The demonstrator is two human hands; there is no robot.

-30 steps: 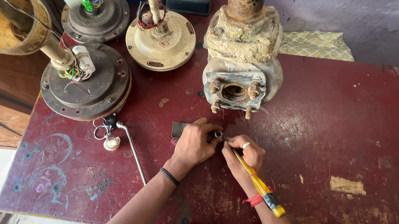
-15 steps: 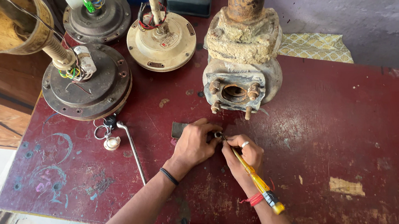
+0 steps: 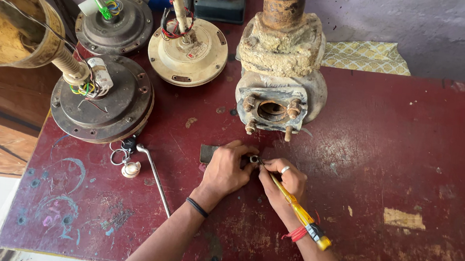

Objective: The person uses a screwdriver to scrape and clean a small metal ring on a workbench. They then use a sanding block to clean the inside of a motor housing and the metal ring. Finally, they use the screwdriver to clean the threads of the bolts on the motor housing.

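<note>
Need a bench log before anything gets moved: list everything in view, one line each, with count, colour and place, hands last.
Table: one, worn dark red, fills the view.
Fan motor housings: three; two dark grey at left and far left, one cream at top centre, all with wires.
Rusty pump body: one, grey-brown, top centre, open port facing the hands.
Brass-coloured bowl: one, top left edge.
Bent metal rod: one, silver, left of the hands, beside a ring of small bits.
Patterned cloth: one, yellow, top right.
Small dark part: one, under the left hand.
Screwdriver: one, yellow handle.
Left hand: presses the small dark part.
Right hand: grips the screwdriver, tip at the part.
</note>
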